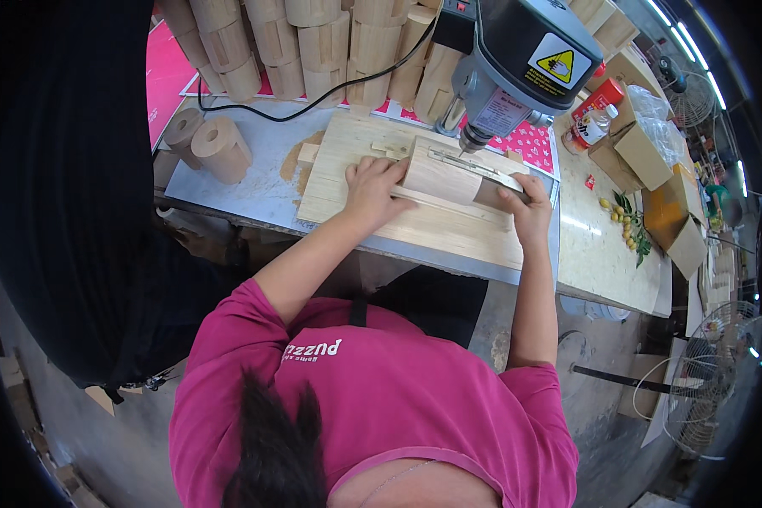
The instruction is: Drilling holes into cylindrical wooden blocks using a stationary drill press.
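A pale wooden cylinder [436, 179] lies on its side on a flat wooden board, with a slotted metal strip [474, 167] along its top. At the cylinder's left end, my left hand [368, 195] is closed against it, fingers on the far side and thumb on the near side. My right hand [529, 207] is closed around the right end, with fingers by the strip's tip and thumb on the darker part below. Just above the strip hangs the chuck [476, 138] of a drill press [525, 51]. A wooden rail [453, 210] runs along the cylinder's near side.
Two wooden cylinders with holes [220, 151] stand left of the board [339, 203], near sawdust. Stacked wooden cylinders [322, 42] line the back, with a black cable [313, 103] before them. Rightward are a bottle [591, 129], cardboard boxes [643, 152] and small yellow fruits [626, 222].
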Motion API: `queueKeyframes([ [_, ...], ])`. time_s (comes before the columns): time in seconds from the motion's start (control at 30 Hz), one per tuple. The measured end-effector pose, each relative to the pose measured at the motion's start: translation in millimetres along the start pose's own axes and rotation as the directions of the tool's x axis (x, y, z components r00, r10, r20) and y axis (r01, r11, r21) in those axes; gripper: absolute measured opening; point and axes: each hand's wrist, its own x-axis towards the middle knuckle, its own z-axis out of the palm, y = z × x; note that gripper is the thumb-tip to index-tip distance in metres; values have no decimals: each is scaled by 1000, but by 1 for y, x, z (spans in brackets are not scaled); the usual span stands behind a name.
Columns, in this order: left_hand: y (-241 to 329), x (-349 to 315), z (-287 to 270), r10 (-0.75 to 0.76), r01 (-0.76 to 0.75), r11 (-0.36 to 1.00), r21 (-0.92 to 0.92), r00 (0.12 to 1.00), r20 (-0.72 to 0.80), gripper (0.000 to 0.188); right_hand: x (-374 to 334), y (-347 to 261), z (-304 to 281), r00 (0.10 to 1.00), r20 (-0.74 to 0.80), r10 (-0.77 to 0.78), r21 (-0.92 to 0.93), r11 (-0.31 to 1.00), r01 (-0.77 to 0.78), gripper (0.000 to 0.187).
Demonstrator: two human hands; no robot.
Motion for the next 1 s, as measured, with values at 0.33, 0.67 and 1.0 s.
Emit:
queueKeyframes([
  [0.33,-33,11,-6,62,-49,993,-108,990,123,52,21,-25,-16,957,288,31,185,979,-87,38],
  [0.67,-32,11,-7,109,-93,988,-123,987,122,52,162,-105,-64,987,-23,-159,117,980,160,33],
  [1.0,-34,7,-14,58,-44,994,-99,989,139,55,5,-126,-15,872,-280,-401,-341,891,300,13],
])
